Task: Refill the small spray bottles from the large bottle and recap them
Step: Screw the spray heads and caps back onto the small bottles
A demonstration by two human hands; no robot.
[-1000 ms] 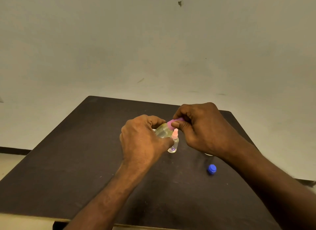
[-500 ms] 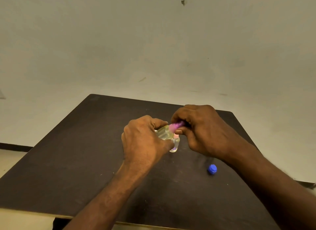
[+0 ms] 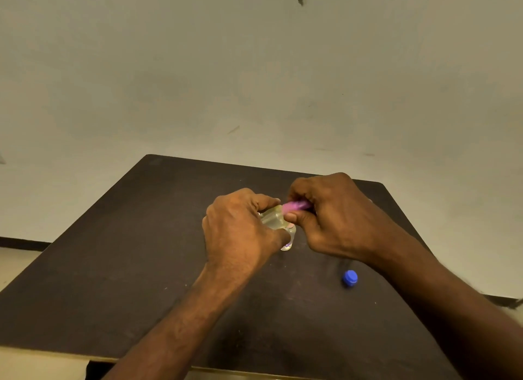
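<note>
Both hands sit slightly lower over the small bottle than half a second ago, so that its pale pink top is now nearly covered. Left hand [image 3: 240,232] grips a clear bottle [image 3: 273,219] of yellowish liquid, fingers curled round its body; the bottle lies tilted, long axis running up and to the right, mouth end toward the right hand [image 3: 336,218]. Right fingers [image 3: 294,218] are clamped on the pink cap [image 3: 294,206], which continues that axis. Just below stands a small bottle [image 3: 290,238], upright on the dark worktop [image 3: 127,266], near its centre and partly hidden. A blue cap [image 3: 350,278] lies on the worktop to the right, well apart from the bottles.
</note>
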